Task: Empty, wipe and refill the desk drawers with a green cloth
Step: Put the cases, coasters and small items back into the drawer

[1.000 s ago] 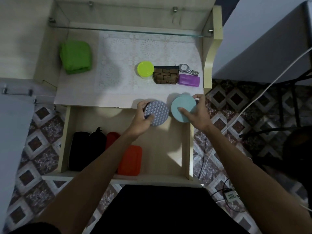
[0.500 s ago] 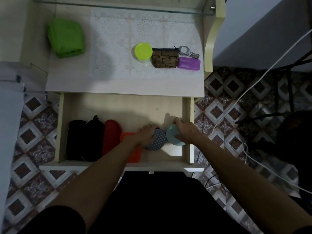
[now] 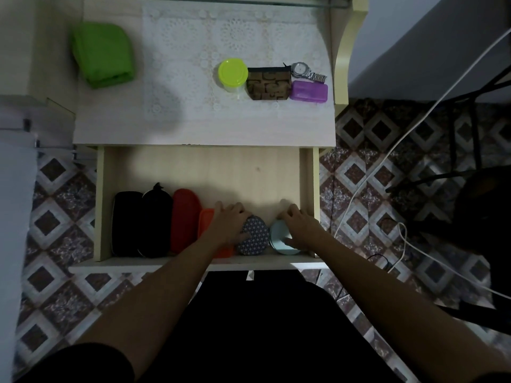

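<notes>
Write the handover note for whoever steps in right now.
Left hand rests on the patterned round tin; right hand on the pale blue round tin, both at the open drawer's front right.
Already in the drawer: two black cases, red case, orange box.
Left on the desktop: yellow-lidded jar, brown pouch, watch, purple box, green cloth.

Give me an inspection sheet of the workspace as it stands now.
Surface: desk top with lace mat; drawer open.
Job's things: green cloth folded on desk; black cases, red case, orange box, patterned tin, teal tin in drawer.
Clutter: yellow-lid jar, pouch, watch, purple box on desk.
Grippers: left hand on patterned tin; right hand on teal tin.
Cables: white cable on floor.
Surroundings: patterned tile floor.
</notes>
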